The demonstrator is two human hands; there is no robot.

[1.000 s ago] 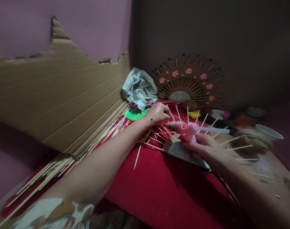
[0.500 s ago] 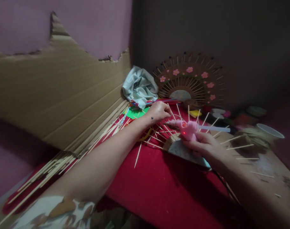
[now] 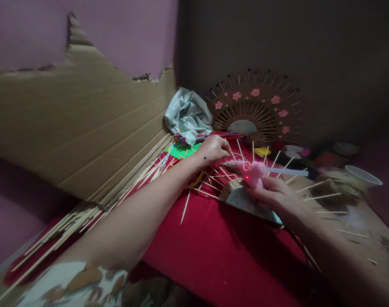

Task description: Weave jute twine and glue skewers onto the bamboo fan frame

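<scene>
In my right hand (image 3: 274, 194) is a pink glue gun (image 3: 254, 172) with a red light lit and a pale glue stick jutting from its back. Its nozzle points left, close to the fingers of my left hand (image 3: 215, 149). Those fingers are pinched together among thin wooden sticks; what they hold is too small to make out. Below the gun lies a half-round base (image 3: 242, 200) with a pale patterned face and a woven-looking rim. Many sticks (image 3: 210, 194) fan out from it over the red cloth (image 3: 188, 251). My right hand hides part of the base.
A finished-looking fan with pink flowers (image 3: 255, 92) stands against the dark wall. Beside it sits a crumpled pale cloth (image 3: 188, 115). Torn cardboard (image 3: 85, 115) leans on the left, with loose sticks (image 3: 63, 228) along its foot. A clear bowl (image 3: 362, 175) is at right.
Both hands and the glue gun stay almost in place. The whole view has shifted very slightly.
</scene>
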